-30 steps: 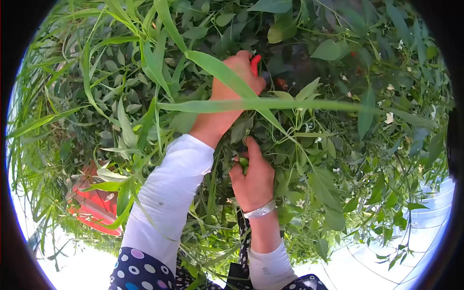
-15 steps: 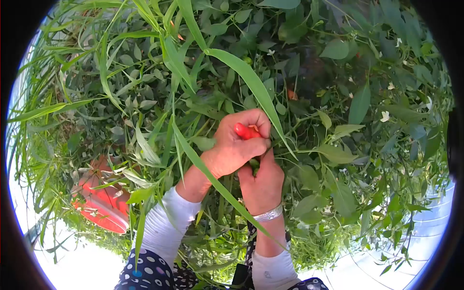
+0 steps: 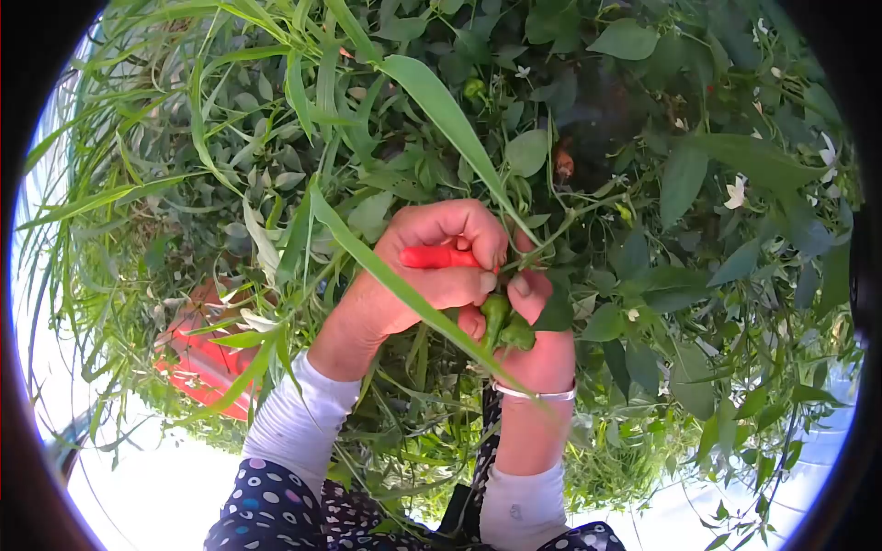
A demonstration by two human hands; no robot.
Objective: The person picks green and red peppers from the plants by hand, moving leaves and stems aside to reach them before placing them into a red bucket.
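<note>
Red peppers (image 3: 432,257) lie in the curled fingers of my left hand (image 3: 423,266), at the middle of the view among the plants. Just to the right and slightly lower, my right hand (image 3: 537,344) is closed around green peppers (image 3: 508,326), with part of the palm and a thumb tip showing. A leaf covers some of its fingers. The two hands are close together, and stems run between and above them. A long grass blade (image 3: 404,289) crosses in front of my left wrist.
Dense leafy plants with white flowers (image 3: 736,191) fill the right side. Long grass (image 3: 92,207) stands at the left. A red container (image 3: 207,372) sits among the leaves at lower left. One green pepper (image 3: 474,88) hangs above the hands.
My left hand has shifted slightly left, showing more of the red peppers. My right hand has moved slightly right and turned, so green peppers in it now show more clearly.
</note>
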